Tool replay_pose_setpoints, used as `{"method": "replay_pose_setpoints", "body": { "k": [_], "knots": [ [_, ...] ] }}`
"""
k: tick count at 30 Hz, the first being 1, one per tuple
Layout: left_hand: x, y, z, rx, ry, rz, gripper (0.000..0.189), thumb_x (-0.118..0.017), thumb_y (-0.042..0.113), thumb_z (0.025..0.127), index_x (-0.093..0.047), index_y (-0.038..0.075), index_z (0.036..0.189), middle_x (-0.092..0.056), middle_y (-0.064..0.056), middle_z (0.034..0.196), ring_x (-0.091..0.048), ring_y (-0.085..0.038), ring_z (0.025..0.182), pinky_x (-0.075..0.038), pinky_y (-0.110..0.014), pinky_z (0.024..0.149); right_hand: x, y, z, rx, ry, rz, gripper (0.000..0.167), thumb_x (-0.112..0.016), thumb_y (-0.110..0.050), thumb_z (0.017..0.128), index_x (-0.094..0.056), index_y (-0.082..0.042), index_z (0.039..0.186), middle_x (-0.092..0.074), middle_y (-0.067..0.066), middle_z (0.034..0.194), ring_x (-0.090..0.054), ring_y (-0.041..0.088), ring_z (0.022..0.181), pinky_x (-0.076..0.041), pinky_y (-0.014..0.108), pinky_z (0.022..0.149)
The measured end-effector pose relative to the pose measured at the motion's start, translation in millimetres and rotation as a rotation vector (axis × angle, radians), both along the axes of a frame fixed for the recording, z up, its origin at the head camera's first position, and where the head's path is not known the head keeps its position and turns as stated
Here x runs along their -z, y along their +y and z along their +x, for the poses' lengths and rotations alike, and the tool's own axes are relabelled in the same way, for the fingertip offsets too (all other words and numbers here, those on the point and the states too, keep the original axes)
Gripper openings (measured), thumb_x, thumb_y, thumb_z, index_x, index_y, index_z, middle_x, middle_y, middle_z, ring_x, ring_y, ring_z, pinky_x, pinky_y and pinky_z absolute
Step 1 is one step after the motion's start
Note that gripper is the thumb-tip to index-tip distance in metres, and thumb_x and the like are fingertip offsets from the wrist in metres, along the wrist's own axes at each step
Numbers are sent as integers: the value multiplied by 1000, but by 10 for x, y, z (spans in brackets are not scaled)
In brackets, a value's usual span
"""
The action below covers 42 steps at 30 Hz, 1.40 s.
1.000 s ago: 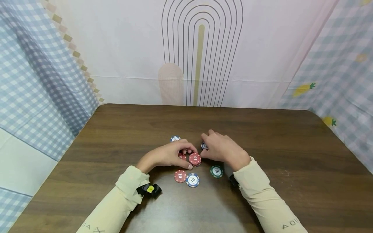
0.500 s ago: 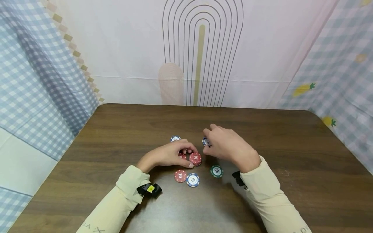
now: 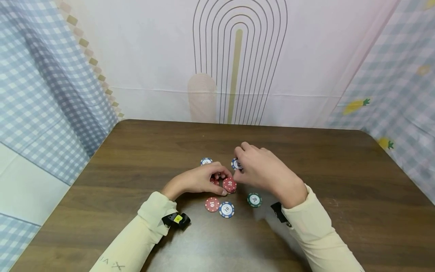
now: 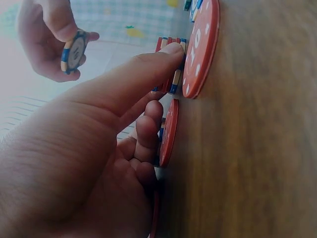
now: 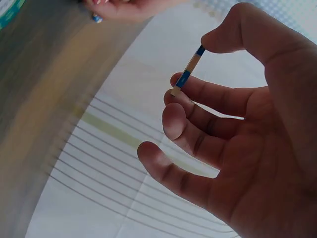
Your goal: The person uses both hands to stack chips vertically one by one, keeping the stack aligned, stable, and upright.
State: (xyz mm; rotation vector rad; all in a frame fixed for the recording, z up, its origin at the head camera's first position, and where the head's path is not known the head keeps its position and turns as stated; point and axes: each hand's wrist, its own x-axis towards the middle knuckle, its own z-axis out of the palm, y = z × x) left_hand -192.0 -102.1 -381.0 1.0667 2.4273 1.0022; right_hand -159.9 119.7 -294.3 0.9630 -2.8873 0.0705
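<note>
With its thumb and fingers, my left hand (image 3: 193,181) steadies a short stack of poker chips (image 3: 229,184), a red 10 chip on top. Red and blue edges alternate in the stack in the left wrist view. My right hand (image 3: 272,173) pinches a blue-and-white poker chip (image 5: 188,70) on edge between thumb and fingertips, raised off the table just beyond the stack. Its other fingers are loosely bent. A red chip (image 3: 214,181) lies under the left palm, partly hidden.
On the brown wooden table (image 3: 163,143), a red 10 chip (image 3: 212,204) and a blue 10 chip (image 3: 226,209) lie nearer the body. A green 20 chip (image 3: 254,200) lies below the right hand. Another blue chip (image 3: 205,161) peeks out behind the left hand. Curtains hang around the table.
My right hand has lifted the blue chip up and away from beside the stack, then shifted slightly back left. The left hand stays at the stack. The head view has drifted a little.
</note>
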Motion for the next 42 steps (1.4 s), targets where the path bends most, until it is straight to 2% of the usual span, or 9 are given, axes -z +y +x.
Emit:
{"method": "replay_pose_setpoints", "body": {
  "k": [6,13,19,24,29,37,42],
  "knots": [
    [17,8,-25,3,15,-2,38,-83,23,89,-69,10,123,-58,0,104,-53,-13,94,-47,-27,82,26,-80,61,-46,-20,37,22,-73,-25,88,-65,-6,97,-57,4,90,-56,16,74,-54,40,69],
    [-21,31,-38,-5,0,-17,37,-84,25,90,-68,14,122,-57,0,103,-52,-14,93,-46,-29,81,163,-136,62,-85,-51,77,22,-75,-28,91,-66,-8,90,-59,2,86,-55,16,71,-54,39,65],
    [-61,35,-30,-5,-19,2,29,-84,20,88,-68,12,112,-56,-3,101,-53,-13,91,-47,-28,81,265,-163,58,-69,-66,87,17,-75,-25,92,-67,-10,88,-58,1,83,-52,15,68,-50,37,63],
    [-58,35,-31,5,-8,7,29,-82,15,87,-68,11,112,-56,-3,99,-52,-12,90,-46,-26,80,317,-207,59,-62,-53,116,18,-76,-27,92,-70,-11,89,-61,3,87,-60,18,74,-55,43,69],
    [-56,29,-30,10,-2,1,29,-80,14,87,-69,12,114,-56,-2,100,-51,-13,91,-45,-27,80,337,-247,65,-48,-94,152,23,-77,-32,93,-71,-9,92,-64,6,93,-64,22,81,-57,48,78],
    [-22,11,-20,2,14,-4,34,-85,19,88,-70,13,118,-55,-1,99,-51,-13,91,-45,-26,80,329,-256,85,-36,-117,158,27,-79,-33,94,-73,-8,99,-66,8,95,-67,24,83,-58,50,79],
    [-1,-5,-16,8,25,14,34,-85,20,88,-70,12,117,-56,-1,98,-51,-11,91,-46,-26,80,334,-261,84,-47,-140,146,24,-81,-30,92,-73,-7,98,-67,8,94,-67,25,82,-58,50,78]
  ]
}}
